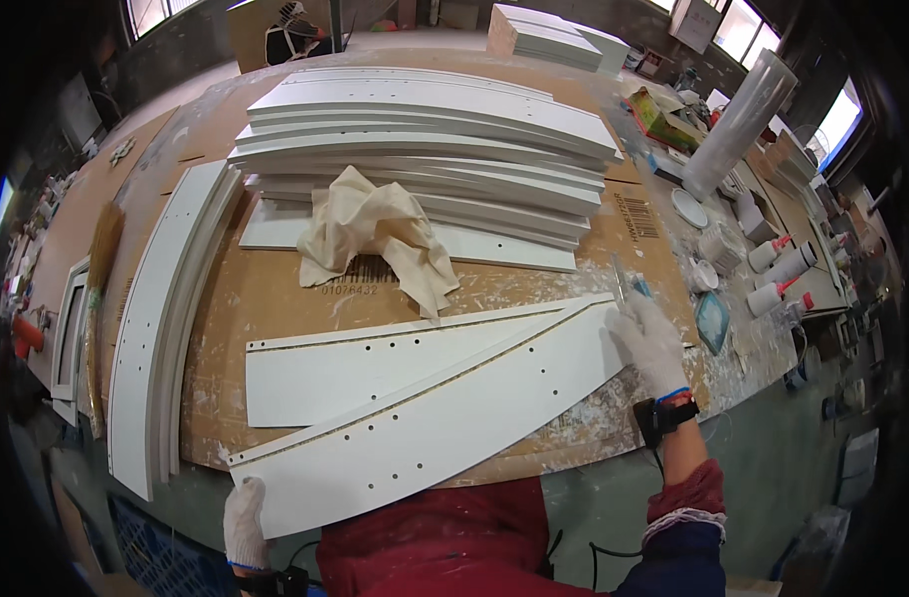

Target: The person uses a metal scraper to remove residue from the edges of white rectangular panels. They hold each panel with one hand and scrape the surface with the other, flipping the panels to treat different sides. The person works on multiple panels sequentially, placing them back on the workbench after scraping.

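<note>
Left grip: gloved left hand (pixel 244 522) closed on the near-left corner of the front panel (pixel 425 428).
Right grip: gloved right hand (pixel 653 348) closed around a slim metal tool (pixel 619 277), at the panel's right end; whether it also presses on the panel, cannot tell.
Front panel: 1, white, drilled, a dark narrow line along its far long edge; lies aslant over the second panel, near corner past the table edge.
Second panel (pixel 305 388): 1, same line and holes, partly covered.
Progress (judged): one panel in work, one next to hand; rest stacked. Finished versus waiting stacks not distinguishable, so share done unknown.
Left stack (pixel 156 298): about 4 panels, edges overlapping.
Brush (pixel 104 239): 1, left of that stack.
Cloth (pixel 365 224): 1, cream, crumpled, against the back stack.
Back stack (pixel 425 95): roughly ten or more panels; exact count not readable.
Red-tipped bottles (pixel 766 298): at least 2, right side.
Clear roll (pixel 738 124): 1, upright but tilted.
Far person (pixel 295 35): 1, beyond the table.
</note>
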`<state>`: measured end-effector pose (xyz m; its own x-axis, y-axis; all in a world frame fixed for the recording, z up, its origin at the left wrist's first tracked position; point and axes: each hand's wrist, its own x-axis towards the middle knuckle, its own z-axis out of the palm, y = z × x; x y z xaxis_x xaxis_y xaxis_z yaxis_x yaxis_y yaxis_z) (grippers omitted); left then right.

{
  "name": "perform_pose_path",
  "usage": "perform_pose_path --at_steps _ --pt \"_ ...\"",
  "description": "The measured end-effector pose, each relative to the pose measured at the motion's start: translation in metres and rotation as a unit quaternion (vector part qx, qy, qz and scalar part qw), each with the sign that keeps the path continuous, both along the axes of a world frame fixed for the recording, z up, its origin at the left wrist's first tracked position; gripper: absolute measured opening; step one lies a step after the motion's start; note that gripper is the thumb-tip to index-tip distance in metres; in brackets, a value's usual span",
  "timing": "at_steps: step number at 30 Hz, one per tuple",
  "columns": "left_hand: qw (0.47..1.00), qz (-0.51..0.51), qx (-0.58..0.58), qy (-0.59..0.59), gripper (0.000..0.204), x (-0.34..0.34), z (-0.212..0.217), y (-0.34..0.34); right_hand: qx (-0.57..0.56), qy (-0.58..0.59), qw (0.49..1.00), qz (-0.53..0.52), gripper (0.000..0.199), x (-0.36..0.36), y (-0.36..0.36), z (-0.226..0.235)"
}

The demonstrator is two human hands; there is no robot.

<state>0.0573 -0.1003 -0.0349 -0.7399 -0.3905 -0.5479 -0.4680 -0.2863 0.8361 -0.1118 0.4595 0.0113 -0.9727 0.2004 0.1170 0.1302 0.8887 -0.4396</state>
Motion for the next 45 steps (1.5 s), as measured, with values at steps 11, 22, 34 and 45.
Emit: perform_pose_path --at_steps 11,22,34,45 --pt "0.996 0.066 0.039 -0.042 0.033 0.002 -0.014 0.017 0.129 -0.074 0.989 -0.028 0.033 -0.071 0.020 0.009" --pt "0.989 0.120 0.083 0.013 0.036 -0.009 -0.010 0.039 0.105 -0.069 0.984 -0.123 0.039 -0.081 0.054 -0.016" --pt "0.996 0.056 0.068 -0.001 0.040 -0.009 0.001 0.040 0.259 -0.028 0.965 -0.011 0.034 -0.096 0.036 -0.007" --pt "0.993 0.072 0.095 0.007 0.029 -0.003 -0.013 0.038 0.176 -0.097 0.976 -0.085 0.033 -0.110 0.026 -0.017"
